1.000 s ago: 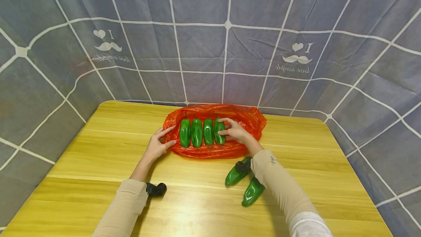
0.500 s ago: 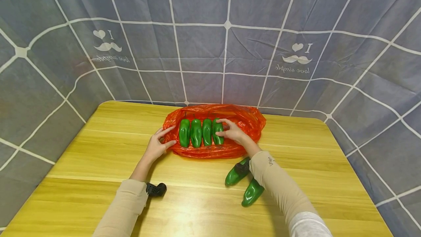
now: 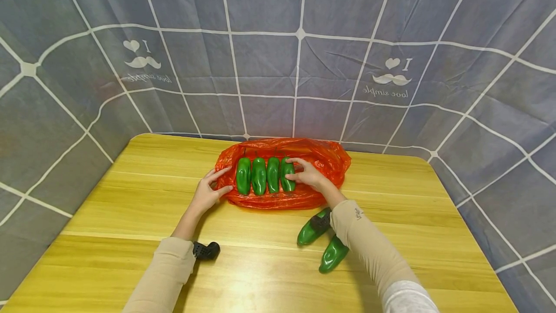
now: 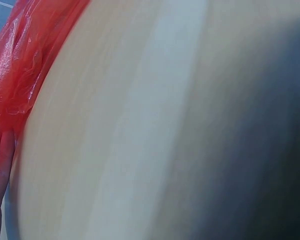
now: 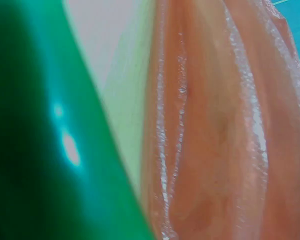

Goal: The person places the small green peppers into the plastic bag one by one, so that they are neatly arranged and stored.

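Several green peppers stand side by side in a row on a crumpled red plastic bag (image 3: pixel 334 165). My right hand (image 3: pixel 309 176) holds the rightmost green pepper (image 3: pixel 287 185), its thumb and a finger over that pepper. At the row's other end lies the leftmost green pepper (image 3: pixel 243 176). My left hand (image 3: pixel 206 192) rests at the left edge of the bag, fingers and thumb spread apart. The left wrist view shows the thumb (image 4: pixel 5 160) against the red plastic; the other fingers are mostly out of that view. A large green pepper (image 5: pixel 55 130) fills the left of the right wrist view.
Two more green peppers lie on the wooden table (image 3: pixel 252 274) below the bag: one pepper (image 3: pixel 309 233) under the right wrist's black camera (image 3: pixel 320 221), another pepper (image 3: pixel 333 255) partly behind the sleeve. A grey gridded cloth (image 3: pixel 269 62) hangs behind the table.
Over the last second the rightmost pepper slid slightly left with my right hand, closer to its neighbours, which shifted a little too. The left hand stayed put.
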Demonstrator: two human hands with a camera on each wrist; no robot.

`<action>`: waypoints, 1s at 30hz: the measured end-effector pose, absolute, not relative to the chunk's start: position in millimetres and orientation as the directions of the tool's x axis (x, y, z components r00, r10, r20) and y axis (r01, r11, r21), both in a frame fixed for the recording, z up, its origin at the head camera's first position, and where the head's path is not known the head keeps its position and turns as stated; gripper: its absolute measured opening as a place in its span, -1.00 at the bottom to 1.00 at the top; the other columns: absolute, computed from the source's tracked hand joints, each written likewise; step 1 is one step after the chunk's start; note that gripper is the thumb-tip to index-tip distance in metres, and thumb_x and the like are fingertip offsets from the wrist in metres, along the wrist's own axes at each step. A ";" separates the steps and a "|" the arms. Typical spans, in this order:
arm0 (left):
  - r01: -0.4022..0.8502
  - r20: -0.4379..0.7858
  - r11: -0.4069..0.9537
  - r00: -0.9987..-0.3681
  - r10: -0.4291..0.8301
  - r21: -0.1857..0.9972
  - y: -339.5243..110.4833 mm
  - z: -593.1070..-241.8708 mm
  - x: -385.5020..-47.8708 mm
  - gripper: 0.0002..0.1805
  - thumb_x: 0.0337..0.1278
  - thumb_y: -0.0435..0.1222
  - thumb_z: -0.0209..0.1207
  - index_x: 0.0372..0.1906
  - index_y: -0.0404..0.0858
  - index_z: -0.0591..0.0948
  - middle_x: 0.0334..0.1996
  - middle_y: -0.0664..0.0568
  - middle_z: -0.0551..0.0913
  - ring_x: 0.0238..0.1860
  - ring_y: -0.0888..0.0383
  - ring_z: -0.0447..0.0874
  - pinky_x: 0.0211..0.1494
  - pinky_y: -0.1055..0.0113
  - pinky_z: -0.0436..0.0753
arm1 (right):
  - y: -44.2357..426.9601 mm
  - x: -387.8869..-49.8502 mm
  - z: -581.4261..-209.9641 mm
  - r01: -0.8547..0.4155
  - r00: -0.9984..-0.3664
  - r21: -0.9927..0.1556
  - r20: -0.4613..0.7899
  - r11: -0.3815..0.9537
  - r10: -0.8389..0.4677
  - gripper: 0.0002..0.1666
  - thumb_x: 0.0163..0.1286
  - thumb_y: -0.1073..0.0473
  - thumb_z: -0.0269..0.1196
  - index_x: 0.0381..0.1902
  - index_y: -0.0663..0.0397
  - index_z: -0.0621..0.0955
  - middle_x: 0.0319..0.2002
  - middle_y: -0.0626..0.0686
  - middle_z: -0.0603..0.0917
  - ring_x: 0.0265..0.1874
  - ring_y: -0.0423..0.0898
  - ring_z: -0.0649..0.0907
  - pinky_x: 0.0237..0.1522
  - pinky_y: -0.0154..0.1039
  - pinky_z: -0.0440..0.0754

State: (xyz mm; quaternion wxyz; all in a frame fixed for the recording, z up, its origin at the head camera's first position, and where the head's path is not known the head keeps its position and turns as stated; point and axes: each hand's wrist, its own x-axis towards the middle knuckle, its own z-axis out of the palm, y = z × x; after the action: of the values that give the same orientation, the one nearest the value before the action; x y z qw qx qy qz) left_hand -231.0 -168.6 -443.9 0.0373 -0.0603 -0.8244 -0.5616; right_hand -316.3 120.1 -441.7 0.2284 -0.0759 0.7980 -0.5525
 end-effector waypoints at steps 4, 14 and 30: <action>0.137 0.126 0.357 -0.991 0.053 0.924 -172.7 -457.0 -237.7 -0.42 -0.06 -0.45 0.27 0.17 -0.38 0.44 0.23 -0.43 0.20 0.19 -0.25 0.25 -0.15 0.54 0.45 | 123.5 -314.6 -432.3 0.123 -0.881 -0.913 -0.281 0.390 -0.381 -0.34 0.23 0.31 0.22 0.28 0.08 0.31 0.19 0.29 0.27 0.08 0.16 0.42 0.07 0.00 0.47; 0.154 0.144 0.324 -0.988 0.056 0.933 -178.5 -479.8 -248.8 -0.41 -0.07 -0.41 0.29 0.18 -0.31 0.45 0.20 -0.38 0.22 -0.69 0.19 0.51 -0.74 0.47 0.42 | 149.3 -300.3 -392.9 0.159 -0.900 -0.950 -0.251 0.268 -0.356 -0.27 0.26 0.29 0.19 0.35 0.14 0.17 0.24 0.37 0.16 0.12 0.23 0.39 0.20 0.12 0.28; 0.129 0.118 0.332 -0.992 0.053 0.934 -167.3 -441.5 -229.6 -0.44 -0.05 -0.51 0.23 0.16 -0.44 0.42 0.21 -0.49 0.18 -0.45 -0.15 0.58 -0.71 0.55 0.40 | 206.2 -240.2 -378.5 0.101 -0.963 -0.989 -0.125 0.112 -0.238 -0.23 0.32 0.26 0.13 0.38 0.10 0.05 0.22 0.35 0.15 0.04 0.06 0.43 0.11 -0.07 0.45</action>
State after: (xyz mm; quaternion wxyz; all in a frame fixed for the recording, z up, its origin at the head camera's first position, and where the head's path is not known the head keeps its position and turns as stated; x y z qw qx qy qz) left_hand -229.6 -167.3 -441.5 0.0330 -0.0560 -0.8153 -0.5754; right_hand -240.2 206.2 -378.5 0.1273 -0.0464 0.7347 -0.6647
